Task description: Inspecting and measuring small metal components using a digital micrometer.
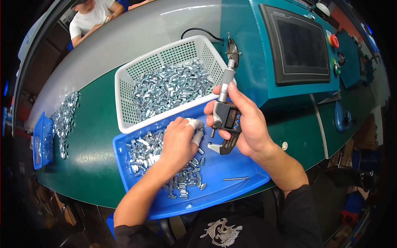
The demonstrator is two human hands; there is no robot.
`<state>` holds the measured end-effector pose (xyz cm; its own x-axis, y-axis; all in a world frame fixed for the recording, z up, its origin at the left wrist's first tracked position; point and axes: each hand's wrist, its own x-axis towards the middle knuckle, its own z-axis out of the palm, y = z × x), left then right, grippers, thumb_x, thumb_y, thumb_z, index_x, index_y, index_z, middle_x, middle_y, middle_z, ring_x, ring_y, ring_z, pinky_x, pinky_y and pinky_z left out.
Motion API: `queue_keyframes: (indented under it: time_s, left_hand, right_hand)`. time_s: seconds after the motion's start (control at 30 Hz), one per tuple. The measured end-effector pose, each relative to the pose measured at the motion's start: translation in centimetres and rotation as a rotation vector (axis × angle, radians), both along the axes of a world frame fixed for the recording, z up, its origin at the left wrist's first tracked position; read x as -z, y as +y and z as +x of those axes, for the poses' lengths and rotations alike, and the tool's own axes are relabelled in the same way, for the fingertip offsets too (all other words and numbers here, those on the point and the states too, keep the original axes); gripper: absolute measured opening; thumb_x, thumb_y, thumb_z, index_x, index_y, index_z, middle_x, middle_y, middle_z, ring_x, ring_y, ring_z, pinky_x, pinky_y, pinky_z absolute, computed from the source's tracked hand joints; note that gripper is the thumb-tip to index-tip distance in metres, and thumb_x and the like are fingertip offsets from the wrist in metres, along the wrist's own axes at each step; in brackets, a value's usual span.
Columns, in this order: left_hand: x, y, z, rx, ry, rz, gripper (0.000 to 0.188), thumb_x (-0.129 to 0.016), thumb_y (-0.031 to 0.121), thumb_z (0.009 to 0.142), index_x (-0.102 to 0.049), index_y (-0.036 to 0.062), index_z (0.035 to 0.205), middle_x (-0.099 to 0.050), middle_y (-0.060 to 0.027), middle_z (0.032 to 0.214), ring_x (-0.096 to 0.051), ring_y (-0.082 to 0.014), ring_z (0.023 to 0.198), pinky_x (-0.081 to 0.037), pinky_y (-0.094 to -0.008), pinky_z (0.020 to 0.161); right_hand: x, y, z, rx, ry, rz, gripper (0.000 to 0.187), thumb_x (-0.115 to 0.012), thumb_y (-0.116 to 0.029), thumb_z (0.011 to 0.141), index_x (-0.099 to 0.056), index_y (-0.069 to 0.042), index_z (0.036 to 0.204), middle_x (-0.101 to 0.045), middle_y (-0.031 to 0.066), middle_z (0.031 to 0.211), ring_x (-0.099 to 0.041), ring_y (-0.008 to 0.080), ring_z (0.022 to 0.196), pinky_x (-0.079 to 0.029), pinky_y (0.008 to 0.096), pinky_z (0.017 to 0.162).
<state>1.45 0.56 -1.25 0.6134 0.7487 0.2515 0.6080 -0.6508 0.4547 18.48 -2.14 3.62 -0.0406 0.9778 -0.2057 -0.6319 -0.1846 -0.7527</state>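
Note:
My right hand (253,126) grips a digital micrometer (228,116) with a black body, a small display and a silver thimble pointing up and away. Its measuring gap faces my left hand (178,140), and nothing shows in the gap. White covers sit on the left thumb and a fingertip, which are pinched together; whatever they hold is hidden. Both hands are over a blue tray (225,165). Small shiny metal pieces (142,155) are heaped in its left part, below and around the left hand. A thin metal rod (236,179) lies in the tray's right part.
Behind the tray stands a white perforated basket (124,105) full of similar metal pieces. At far left are a loose pile (65,118) and a small blue bin (38,142). A teal machine (258,62) with a screen rises at right. Another person (93,18) sits across the table.

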Motion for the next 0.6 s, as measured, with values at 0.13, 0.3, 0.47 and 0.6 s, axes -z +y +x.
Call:
queue_keyframes:
  time_s: [0.13, 0.3, 0.47, 0.6]
  left_hand:
    - [-0.6, -0.4, -0.4, -0.131, -0.502, -0.535, 0.02, -0.066, 0.004, 0.08, -0.059, 0.0006, 0.098, -0.063, -0.0083, 0.085, -0.06, -0.015, 0.082, -0.048, -0.027, 0.071]
    - [-2.1, -1.3, -1.3, -0.081, -0.766, -0.887, 0.022, -0.064, 0.002, 0.084, -0.058, 0.001, 0.105, -0.061, -0.004, 0.1, -0.056, -0.0098, 0.085, -0.046, -0.0244, 0.073]
    - [-2.4, -1.8, -1.0, 0.015, -0.801, -0.921, 0.021, -0.062, 0.004, 0.086, -0.062, 0.0019, 0.107, -0.061, -0.0032, 0.1, -0.057, -0.0107, 0.085, -0.048, -0.0254, 0.073]
    - [-2.5, -2.3, -0.8, -0.051, -0.888, -1.024, 0.021, -0.063, 0.004, 0.086, -0.062, 0.0012, 0.106, -0.062, -0.0051, 0.1, -0.059, -0.0118, 0.085, -0.051, -0.0266, 0.073]
  right_hand:
    - [0.2, 0.1, 0.3, -0.001, -0.01, 0.031, 0.039, -0.036, -0.04, 0.098, -0.047, -0.005, 0.112, -0.062, 0.0106, 0.084, -0.062, 0.0147, 0.067, -0.041, 0.0214, 0.039]
    - [0.6, 0.2, 0.5, -0.004, 0.021, 0.036, 0.038, -0.037, -0.039, 0.098, -0.049, -0.005, 0.11, -0.062, 0.0101, 0.083, -0.062, 0.0119, 0.066, -0.041, 0.0194, 0.039]
    - [0.7, 0.2, 0.5, -0.001, 0.041, 0.014, 0.038, -0.036, -0.04, 0.098, -0.049, -0.006, 0.11, -0.063, 0.0107, 0.084, -0.063, 0.0127, 0.066, -0.041, 0.0198, 0.039]
    - [0.5, 0.1, 0.5, 0.013, 0.044, 0.05, 0.044, -0.032, -0.041, 0.099, -0.046, -0.005, 0.121, -0.062, 0.0115, 0.086, -0.063, 0.0133, 0.068, -0.042, 0.0203, 0.039]
